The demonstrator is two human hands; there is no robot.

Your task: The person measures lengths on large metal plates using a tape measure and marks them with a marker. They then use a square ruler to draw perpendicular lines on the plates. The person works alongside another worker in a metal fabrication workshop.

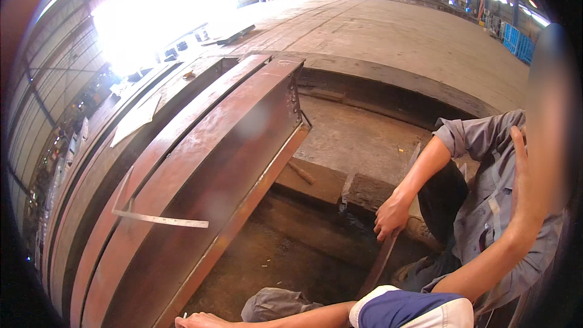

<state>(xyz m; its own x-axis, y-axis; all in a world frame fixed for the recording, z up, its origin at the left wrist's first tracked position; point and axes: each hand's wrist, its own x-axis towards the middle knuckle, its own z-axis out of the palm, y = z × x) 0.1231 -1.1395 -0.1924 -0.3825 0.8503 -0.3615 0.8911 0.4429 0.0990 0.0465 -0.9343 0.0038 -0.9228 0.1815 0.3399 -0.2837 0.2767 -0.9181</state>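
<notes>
My right hand (201, 321) is at the lower edge, its forearm reaching leftward from a white and navy sleeve (413, 311). A small white stick (184, 314) pokes up from its closed fingers; whether it is chalk or something else I cannot tell. The hand is partly cut off by the frame. Just above and left of it runs the lower flange of a big reddish-brown steel beam (225, 140). An L-shaped steel square (161, 219) rests on the beams, its marked blade jutting over the near beam's side. My left hand is out of the picture.
Close at right sits a co-worker in a grey shirt (486, 206), one hand (392, 215) on a brown bar (381, 261). More beams lie parallel at left, carrying a pale sheet (136, 123). Dark steel pieces (310, 181) lie on the floor; blue racks (517, 42) stand far right.
</notes>
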